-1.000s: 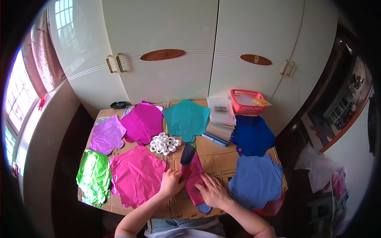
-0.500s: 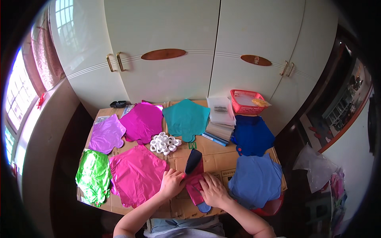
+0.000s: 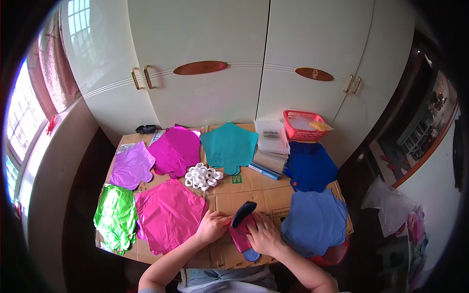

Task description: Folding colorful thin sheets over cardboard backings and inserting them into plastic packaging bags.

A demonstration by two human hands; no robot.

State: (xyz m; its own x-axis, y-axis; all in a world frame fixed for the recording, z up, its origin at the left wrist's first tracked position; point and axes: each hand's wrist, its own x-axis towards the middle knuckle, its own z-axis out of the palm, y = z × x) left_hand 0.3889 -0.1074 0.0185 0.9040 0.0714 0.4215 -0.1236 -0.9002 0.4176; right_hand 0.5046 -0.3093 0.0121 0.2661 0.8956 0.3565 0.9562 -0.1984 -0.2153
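Note:
Between my hands, low in the middle of the cardboard, is a folded strip of foil balloons (image 3: 238,240), pink outside with a blue tab at its near end. Its dark navy far end (image 3: 243,214) is curled up and over toward me. My left hand (image 3: 215,226) is closed, its fingertips pinching the strip's left edge. My right hand (image 3: 266,234) lies over the right side, fingers bent and pressing on the foil; the curled end partly hides its fingertips. A pink foil balloon stack (image 3: 171,215) lies just left of my left hand, and a light blue stack (image 3: 315,222) right of my right hand.
Green (image 3: 115,215), lilac (image 3: 131,166), magenta (image 3: 176,150), teal (image 3: 229,144) and dark blue (image 3: 312,168) foil stacks ring the cardboard (image 3: 249,193). White rings (image 3: 201,177) lie in a heap. Clear bags (image 3: 271,139) and a red basket (image 3: 294,132) stand behind.
The strip's dark far end has bent up and folded over toward me. My right hand's fingers have moved in under it; my left hand has barely moved.

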